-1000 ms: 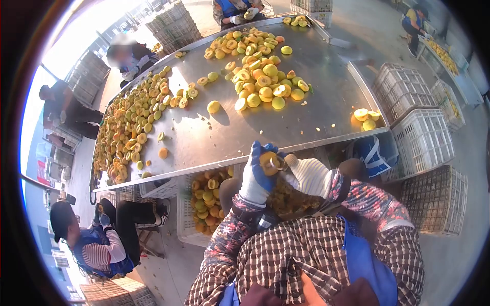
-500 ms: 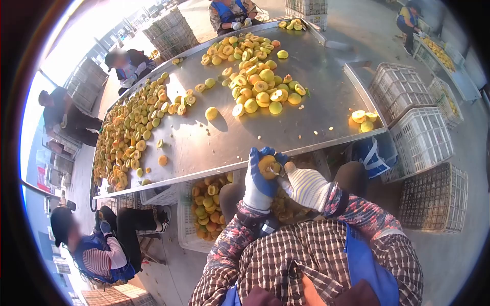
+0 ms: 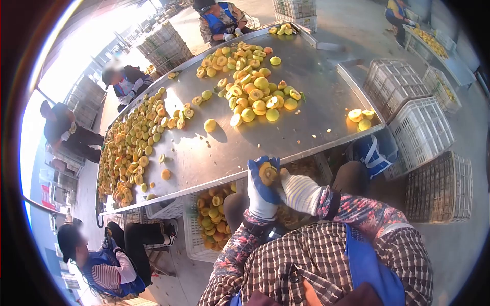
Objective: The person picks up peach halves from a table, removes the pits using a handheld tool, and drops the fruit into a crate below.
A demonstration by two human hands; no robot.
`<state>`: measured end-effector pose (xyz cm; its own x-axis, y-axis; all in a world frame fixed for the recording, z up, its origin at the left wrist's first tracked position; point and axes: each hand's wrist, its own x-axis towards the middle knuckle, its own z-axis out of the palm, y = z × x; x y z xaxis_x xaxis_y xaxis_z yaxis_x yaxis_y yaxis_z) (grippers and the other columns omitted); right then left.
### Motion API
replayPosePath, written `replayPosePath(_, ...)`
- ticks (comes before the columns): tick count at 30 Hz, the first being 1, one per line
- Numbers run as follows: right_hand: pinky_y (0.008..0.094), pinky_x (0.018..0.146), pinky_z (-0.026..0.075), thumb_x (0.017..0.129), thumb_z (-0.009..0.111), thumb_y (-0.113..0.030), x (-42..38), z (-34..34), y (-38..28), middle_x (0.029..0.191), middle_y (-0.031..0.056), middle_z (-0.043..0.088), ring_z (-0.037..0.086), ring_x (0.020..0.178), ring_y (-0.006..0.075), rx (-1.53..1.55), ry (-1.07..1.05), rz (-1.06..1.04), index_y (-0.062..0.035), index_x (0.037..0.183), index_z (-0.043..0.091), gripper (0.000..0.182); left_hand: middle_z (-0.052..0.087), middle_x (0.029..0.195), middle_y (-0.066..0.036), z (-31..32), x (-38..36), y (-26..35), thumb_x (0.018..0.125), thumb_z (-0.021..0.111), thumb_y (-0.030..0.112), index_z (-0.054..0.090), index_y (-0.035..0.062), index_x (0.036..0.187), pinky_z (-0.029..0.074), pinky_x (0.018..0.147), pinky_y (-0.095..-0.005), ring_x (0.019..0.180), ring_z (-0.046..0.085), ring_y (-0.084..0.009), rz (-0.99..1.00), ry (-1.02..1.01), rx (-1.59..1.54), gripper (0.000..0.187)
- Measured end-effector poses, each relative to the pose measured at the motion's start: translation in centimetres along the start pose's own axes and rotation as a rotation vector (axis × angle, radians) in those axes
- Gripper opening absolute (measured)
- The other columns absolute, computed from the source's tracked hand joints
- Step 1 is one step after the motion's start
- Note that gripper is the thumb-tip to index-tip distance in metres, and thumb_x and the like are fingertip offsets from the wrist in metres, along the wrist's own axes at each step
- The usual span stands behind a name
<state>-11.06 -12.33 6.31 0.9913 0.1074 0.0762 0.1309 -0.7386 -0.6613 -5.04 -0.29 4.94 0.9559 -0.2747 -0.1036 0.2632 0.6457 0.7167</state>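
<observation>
In front of my lap, just below the near edge of the metal table [image 3: 240,178], my left hand [image 3: 263,191] wears a white glove with a blue palm. Its fingers curl around a halved peach [image 3: 268,174], cut face up toward me. My right hand [image 3: 301,194], in a striped white glove with a stained thumb, is closed right beside the peach. A thin, shiny metal tool showed at its fingertips a moment ago; now the fingers mostly hide it. Whole and halved peaches [image 3: 255,97] lie heaped on the table beyond my hands.
More peach halves [image 3: 135,148] cover the table's left side. A white crate of peaches [image 3: 191,245] stands under the near edge, left of my knees. Stacked crates [image 3: 423,132] and a blue bag [image 3: 375,155] are at right. Several co-workers surround the table, one seated at left [image 3: 99,260].
Both hands have dropped slightly, still together at the peach. Its cut face now turns more toward me, and the metal tool is no longer plainly visible. The view has shifted a little.
</observation>
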Motion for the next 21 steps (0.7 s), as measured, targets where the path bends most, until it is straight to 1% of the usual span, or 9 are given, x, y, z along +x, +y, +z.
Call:
replayPosePath(4,0.0511,0.063,0.052,0.098,0.05,-0.03,0.1,0.9,1.2,0.073,0.027,0.064,0.064,0.071,0.0465,-0.113,-0.098,-0.063,0.0096,0.108,0.049,0.041,0.062,0.097,-0.01,-0.2,0.3,0.3,0.101,0.052,0.043,0.059,0.0062,0.097,0.047,0.101,-0.0501,0.099,0.062,-0.0321,-0.15,0.042,-0.172,0.038)
replayPosePath(7,0.0496,0.064,0.052,0.098,0.052,-0.027,-0.1,1.4,0.8,0.077,0.0268,0.065,0.064,0.072,0.046,0.177,-0.058,-0.039,0.0076,0.111,0.049,0.037,0.063,0.094,-0.01,-0.4,0.5,0.4,0.1,0.053,0.043,0.06,0.0071,0.093,0.049,0.098,-0.0513,0.094,0.063,-0.0327,-0.163,0.069,-0.199,0.037)
replayPosePath(9,0.0492,0.067,0.051,0.1,0.053,-0.028,0.4,2.1,1.3,0.081,0.0247,0.067,0.065,0.074,0.0443,0.539,0.037,-0.154,0.0044,0.112,0.049,0.035,0.063,0.093,-0.009,-0.4,0.7,0.7,0.101,0.053,0.043,0.061,0.0079,0.091,0.051,0.094,-0.0492,0.09,0.064,-0.031,-0.181,0.057,-0.153,0.037)
replayPosePath(12,0.0323,0.042,0.044,0.101,0.053,-0.039,0.1,-2.3,-1.4,0.069,0.0065,0.06,0.058,0.048,0.0189,1.017,-0.419,0.397,-0.0059,0.107,0.054,0.034,0.063,0.092,-0.008,-0.9,0.8,0.8,0.101,0.052,0.043,0.06,0.008,0.092,0.053,0.088,-0.0473,0.088,0.064,-0.0284,-0.117,-0.078,0.03,0.037)
replayPosePath(13,0.0323,0.042,0.044,0.101,0.053,-0.039,-0.1,-2.2,-1.4,0.069,0.0065,0.06,0.058,0.048,0.0189,1.021,-0.417,0.403,-0.0059,0.107,0.054,0.034,0.063,0.09,-0.008,-0.8,0.8,0.5,0.102,0.052,0.043,0.06,0.0079,0.094,0.054,0.082,-0.0453,0.085,0.064,-0.0264,-0.05,-0.043,0.116,0.037)
replayPosePath(15,0.0226,0.035,0.033,0.101,0.051,-0.048,-0.2,-2.0,-1.3,0.06,-0.003,0.047,0.043,0.04,0.0074,1.364,-0.524,0.619,-0.0121,0.103,0.056,0.036,0.063,0.09,-0.008,-0.9,1.3,0.2,0.101,0.052,0.043,0.059,0.0076,0.095,0.054,0.082,-0.0455,0.084,0.064,-0.0264,-0.099,-0.063,0.071,0.037)
replayPosePath(18,0.0216,0.034,0.029,0.099,0.054,-0.049,-0.6,-1.4,0.3,0.059,-0.0035,0.045,0.043,0.04,0.0065,1.645,-0.595,0.598,-0.0123,0.095,0.056,0.037,0.062,0.088,-0.009,-1.0,1.5,0.5,0.101,0.053,0.043,0.059,0.0076,0.094,0.055,0.078,-0.0464,0.079,0.064,-0.0266,-0.206,-0.083,-0.024,0.037)
replayPosePath(20,0.0211,0.034,0.026,0.098,0.055,-0.05,-0.7,-1.4,0.7,0.059,-0.0042,0.043,0.039,0.04,0.0058,1.681,-0.628,0.614,-0.0118,0.095,0.056,0.039,0.061,0.087,-0.01,-0.8,1.7,0.8,0.1,0.054,0.043,0.058,0.0079,0.092,0.055,0.073,-0.0466,0.075,0.063,-0.0272,-0.415,-0.108,-0.158,0.036)
replayPosePath(21,0.0211,0.034,0.026,0.098,0.056,-0.05,-0.8,-1.4,0.8,0.059,-0.0043,0.043,0.038,0.04,0.0057,1.713,-0.631,0.617,-0.0116,0.096,0.056,0.038,0.061,0.085,-0.01,-0.8,2.0,0.4,0.1,0.055,0.042,0.057,0.0079,0.089,0.055,0.069,-0.0453,0.072,0.062,-0.0273,-0.404,-0.074,-0.09,0.036)
